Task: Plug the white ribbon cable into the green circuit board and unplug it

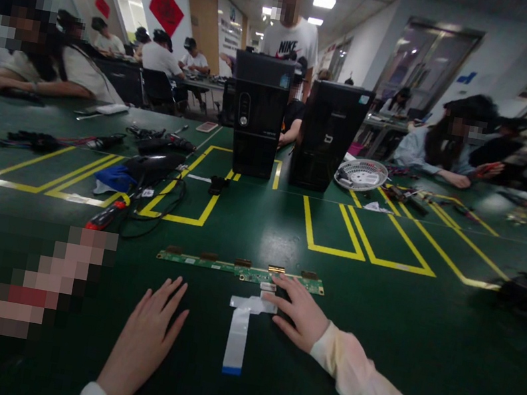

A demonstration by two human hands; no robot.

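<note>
A long, narrow green circuit board (212, 264) lies crosswise on the green table in front of me. From its middle a white flat ribbon cable (236, 341) with a blue end runs toward me, folded near the board. My right hand (299, 313) rests at the board's right half, fingers spread, the fingertips at the cable's connector end and the board's near edge. Left of the cable, my left hand (147, 333) lies over the bare table with its fingers stretched out, touching neither board nor cable.
Two black computer towers (261, 116) stand beyond the yellow tape outlines. A red-black screwdriver-like tool (106, 215), a blue-and-black item (118, 178) and cables lie at left. A white basket (361, 175) sits right of the towers. People sit around; one person stands behind.
</note>
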